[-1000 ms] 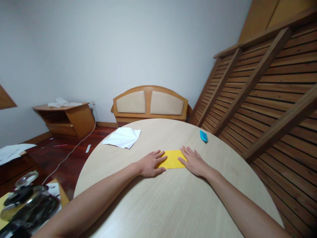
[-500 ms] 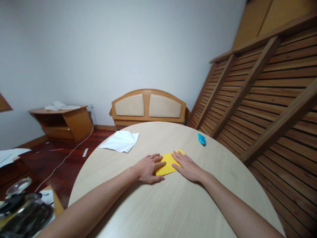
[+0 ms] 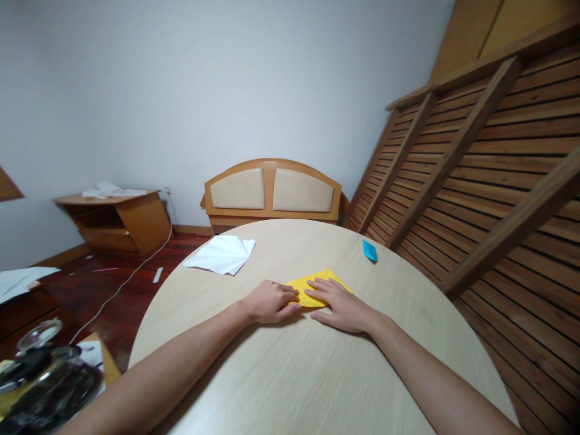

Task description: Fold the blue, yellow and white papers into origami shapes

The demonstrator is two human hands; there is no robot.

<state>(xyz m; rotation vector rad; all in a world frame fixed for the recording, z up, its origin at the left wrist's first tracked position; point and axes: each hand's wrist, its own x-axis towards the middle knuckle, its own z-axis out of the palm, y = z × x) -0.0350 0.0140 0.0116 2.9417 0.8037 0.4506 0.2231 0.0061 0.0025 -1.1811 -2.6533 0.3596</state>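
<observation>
Yellow paper now rotated, under both flat open hands, nothing gripped.

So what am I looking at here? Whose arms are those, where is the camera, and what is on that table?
There is no machine: a person wears a camera on the head, looking down at their own bare arms. The left hand and right hand lie flat on a folded yellow paper, pressing it onto a round table. Nothing is lifted. Also on the table are a white pleated paper and a small blue folded paper. Behind stand a headboard and a wooden slatted frame.
</observation>
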